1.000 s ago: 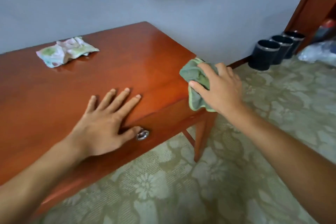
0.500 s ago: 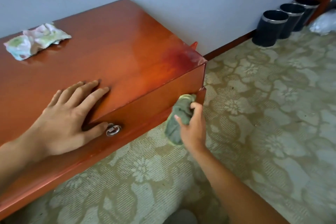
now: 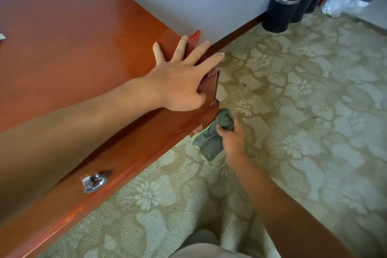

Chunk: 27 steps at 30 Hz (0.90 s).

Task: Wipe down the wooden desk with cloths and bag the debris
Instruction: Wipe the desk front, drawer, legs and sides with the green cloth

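The glossy reddish wooden desk point(image 3: 73, 44) fills the left half of the view. My left hand point(image 3: 182, 77) lies flat with spread fingers on the desk's right front corner, fingers reaching over the edge. My right hand point(image 3: 230, 138) grips a crumpled green cloth point(image 3: 211, 138) and holds it against the desk's leg just under that corner. A sliver of the pale patterned cloth point(image 3: 2, 36) shows at the far left edge of the desktop.
A metal ring pull point(image 3: 94, 181) sits on the drawer front. Three black cylindrical bins point(image 3: 282, 9) stand along the wall at the upper right, with a clear plastic bag point(image 3: 347, 0) beyond them. Patterned carpet point(image 3: 303, 111) covers the floor. My knee point(image 3: 201, 243) shows at the bottom.
My left hand slid right from beside the drawer pull to the desk's right corner. My right hand with the green cloth went from the desktop edge down to the leg under the corner.
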{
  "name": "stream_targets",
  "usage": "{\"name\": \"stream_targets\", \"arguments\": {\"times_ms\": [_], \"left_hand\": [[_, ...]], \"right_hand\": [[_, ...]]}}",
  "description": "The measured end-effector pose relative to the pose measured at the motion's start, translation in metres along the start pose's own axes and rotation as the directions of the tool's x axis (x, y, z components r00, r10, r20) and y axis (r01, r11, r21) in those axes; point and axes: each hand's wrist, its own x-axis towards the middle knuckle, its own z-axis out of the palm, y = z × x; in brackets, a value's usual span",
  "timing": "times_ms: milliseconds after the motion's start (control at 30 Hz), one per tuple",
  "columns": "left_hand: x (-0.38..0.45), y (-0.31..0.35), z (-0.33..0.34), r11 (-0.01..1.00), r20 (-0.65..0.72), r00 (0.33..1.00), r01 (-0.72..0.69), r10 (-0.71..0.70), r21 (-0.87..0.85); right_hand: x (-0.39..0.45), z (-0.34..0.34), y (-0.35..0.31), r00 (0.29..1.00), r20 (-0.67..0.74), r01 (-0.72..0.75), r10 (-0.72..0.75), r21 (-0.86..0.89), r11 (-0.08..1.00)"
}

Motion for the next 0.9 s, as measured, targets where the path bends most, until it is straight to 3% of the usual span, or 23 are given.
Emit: {"name": "stream_targets", "arguments": {"times_ms": [167, 233, 300, 367, 400, 467, 533, 600, 700, 833, 900], "left_hand": [[-0.003, 0.007, 0.002, 0.998, -0.048, 0.997, 0.061, -0.061, 0.003], [-0.002, 0.013, 0.003, 0.994, -0.066, 0.992, 0.109, -0.110, -0.009], [0.000, 0.018, 0.006, 0.992, -0.115, 0.986, 0.124, -0.123, 0.004], [0.000, 0.019, 0.009, 0.991, -0.152, 0.981, 0.125, -0.117, 0.043], [0.000, 0.019, 0.010, 0.990, -0.158, 0.980, 0.129, -0.118, 0.060], [0.000, 0.019, 0.012, 0.987, -0.164, 0.978, 0.140, -0.126, 0.081], [-0.001, 0.021, 0.012, 0.986, -0.170, 0.977, 0.146, -0.130, 0.083], [-0.002, 0.022, 0.012, 0.984, -0.171, 0.977, 0.149, -0.131, 0.094], [-0.006, 0.024, 0.016, 0.981, -0.204, 0.976, 0.115, -0.082, 0.154], [-0.009, 0.021, 0.025, 0.948, -0.254, 0.965, 0.023, 0.062, 0.319], [-0.009, 0.024, 0.027, 0.912, -0.237, 0.968, 0.029, 0.076, 0.408]], "right_hand": [[0.069, 0.015, 0.071, 0.953, 0.128, -0.299, 0.275, 0.247, 0.922], [0.080, 0.027, 0.083, 0.969, 0.023, -0.246, 0.248, 0.238, 0.940], [0.046, 0.031, 0.046, 0.975, -0.069, -0.201, 0.211, 0.124, 0.972], [-0.004, 0.037, 0.007, 0.992, -0.086, -0.076, 0.090, 0.155, 0.985], [-0.027, 0.038, -0.006, 0.996, -0.071, 0.067, -0.055, 0.171, 0.983], [-0.058, 0.042, -0.022, 0.948, -0.088, 0.318, -0.307, 0.154, 0.936], [-0.058, 0.050, -0.015, 0.903, -0.126, 0.425, -0.411, 0.128, 0.896], [-0.029, 0.056, 0.012, 0.934, -0.195, 0.325, -0.298, 0.128, 0.937], [0.019, 0.052, 0.077, 0.982, -0.183, -0.012, 0.054, 0.226, 0.974], [0.101, 0.043, 0.181, 0.932, 0.018, -0.350, 0.361, 0.295, 0.889], [0.122, 0.037, 0.199, 0.915, 0.049, -0.396, 0.401, 0.304, 0.867]]}}
